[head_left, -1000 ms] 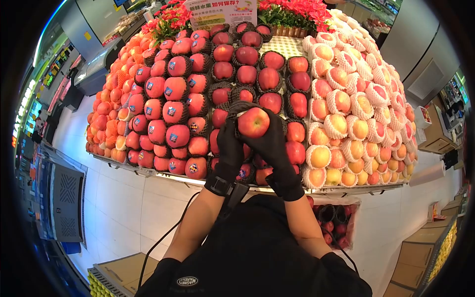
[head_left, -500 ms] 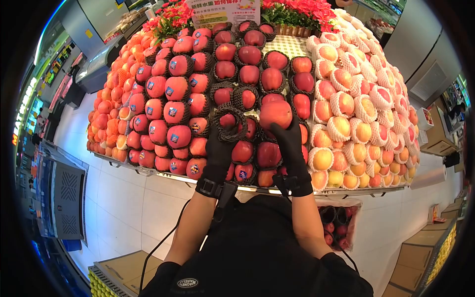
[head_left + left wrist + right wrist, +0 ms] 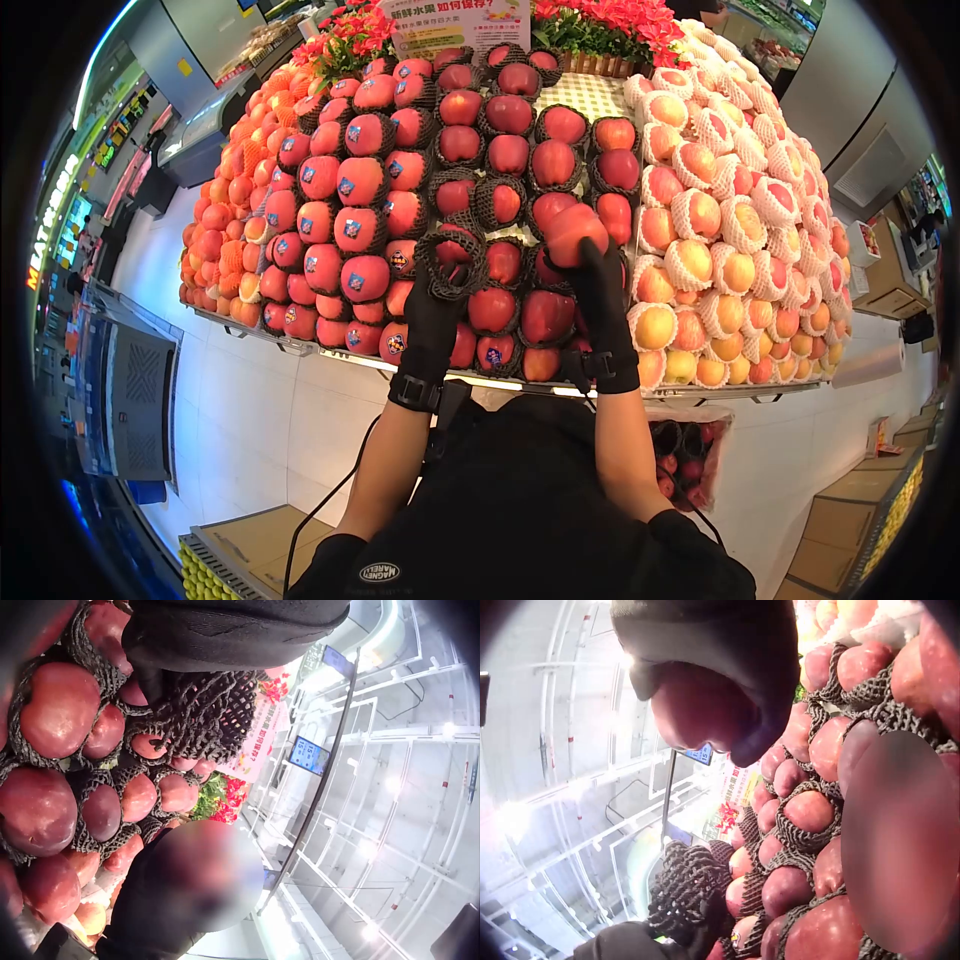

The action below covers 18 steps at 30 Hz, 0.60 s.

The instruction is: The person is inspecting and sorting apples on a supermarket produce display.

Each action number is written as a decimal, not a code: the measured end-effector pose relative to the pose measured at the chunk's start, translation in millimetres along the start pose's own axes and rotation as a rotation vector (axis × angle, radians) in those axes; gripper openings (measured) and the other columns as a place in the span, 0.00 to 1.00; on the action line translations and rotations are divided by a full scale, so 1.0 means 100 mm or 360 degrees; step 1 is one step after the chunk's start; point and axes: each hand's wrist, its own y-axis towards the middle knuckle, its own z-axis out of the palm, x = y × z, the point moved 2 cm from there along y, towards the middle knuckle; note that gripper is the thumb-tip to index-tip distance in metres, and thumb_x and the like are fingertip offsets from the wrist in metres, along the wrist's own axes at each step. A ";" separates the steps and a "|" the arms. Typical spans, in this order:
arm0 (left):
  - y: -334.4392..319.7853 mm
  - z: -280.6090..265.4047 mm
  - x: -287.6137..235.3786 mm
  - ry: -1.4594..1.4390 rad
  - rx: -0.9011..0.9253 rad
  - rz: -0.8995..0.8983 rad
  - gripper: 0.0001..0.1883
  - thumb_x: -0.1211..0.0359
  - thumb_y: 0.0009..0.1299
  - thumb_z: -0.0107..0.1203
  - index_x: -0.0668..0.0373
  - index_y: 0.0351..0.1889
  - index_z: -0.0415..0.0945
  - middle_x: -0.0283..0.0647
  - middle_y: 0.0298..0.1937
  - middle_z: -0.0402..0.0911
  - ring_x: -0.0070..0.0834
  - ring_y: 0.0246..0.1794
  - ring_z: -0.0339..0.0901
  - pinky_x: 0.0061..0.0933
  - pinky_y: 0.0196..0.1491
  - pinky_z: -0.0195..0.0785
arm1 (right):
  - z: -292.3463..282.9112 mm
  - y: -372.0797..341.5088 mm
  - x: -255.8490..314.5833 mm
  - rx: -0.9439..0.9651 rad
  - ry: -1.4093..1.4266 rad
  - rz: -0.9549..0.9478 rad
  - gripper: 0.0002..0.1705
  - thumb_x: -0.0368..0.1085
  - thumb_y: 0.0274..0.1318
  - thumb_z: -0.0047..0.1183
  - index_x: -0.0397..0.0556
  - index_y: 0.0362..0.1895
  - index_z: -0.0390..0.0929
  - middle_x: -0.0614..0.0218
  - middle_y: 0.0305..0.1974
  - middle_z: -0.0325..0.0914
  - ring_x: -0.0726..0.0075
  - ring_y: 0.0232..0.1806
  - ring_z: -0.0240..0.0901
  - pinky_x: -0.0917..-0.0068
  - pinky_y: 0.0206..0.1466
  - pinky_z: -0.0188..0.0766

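Note:
In the head view my right hand (image 3: 603, 295), in a black glove, grips a bare red apple (image 3: 573, 235) slightly blurred by motion. The right wrist view shows the fingers curled round that apple (image 3: 694, 712). My left hand (image 3: 432, 325), gloved too, holds a black foam net sleeve (image 3: 478, 270) with its mouth spread into a ring. That net (image 3: 214, 709) hangs below the dark fingers in the left wrist view, with no apple in it. Both hands are over rows of red apples (image 3: 508, 155), many seated in black nets.
Stickered apples (image 3: 355, 230) fill the left of the display, and apples in white nets (image 3: 690, 255) the right. A paper sign (image 3: 455, 28) and red flowers (image 3: 610, 25) stand at the back. An open box of apples (image 3: 690, 460) sits on the floor at right.
One second ago both hands were together round the apple and its net. They have since parted: the right moved rightward with the apple, the left moved leftward with the net.

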 end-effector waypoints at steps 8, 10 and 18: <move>0.01 -0.29 0.17 -0.1137 -0.0226 -0.0446 0.24 0.71 0.75 0.39 0.57 0.70 0.55 0.42 0.67 0.63 0.34 0.64 0.66 0.39 0.63 0.67 | 0.16 0.01 -0.04 -0.0008 -0.0653 -0.0468 0.56 0.35 0.32 0.74 0.44 0.67 0.54 0.58 0.60 0.64 0.60 0.60 0.64 0.66 0.61 0.67; -0.01 -0.26 0.10 -0.0418 -0.0247 -0.0331 0.30 0.82 0.70 0.45 0.60 0.70 0.54 0.42 0.68 0.62 0.31 0.64 0.66 0.32 0.62 0.68 | 0.15 0.00 -0.04 0.0010 -0.0808 -0.0543 0.55 0.35 0.33 0.74 0.43 0.67 0.55 0.58 0.60 0.64 0.61 0.61 0.64 0.65 0.62 0.67; -0.03 -0.22 -0.09 -0.0240 -0.0180 -0.0305 0.29 0.81 0.71 0.46 0.62 0.70 0.54 0.43 0.68 0.62 0.31 0.64 0.66 0.32 0.63 0.68 | 0.08 0.04 -0.26 0.0033 -0.0190 0.0065 0.41 0.39 0.49 0.64 0.40 0.64 0.58 0.57 0.58 0.66 0.60 0.59 0.66 0.62 0.61 0.68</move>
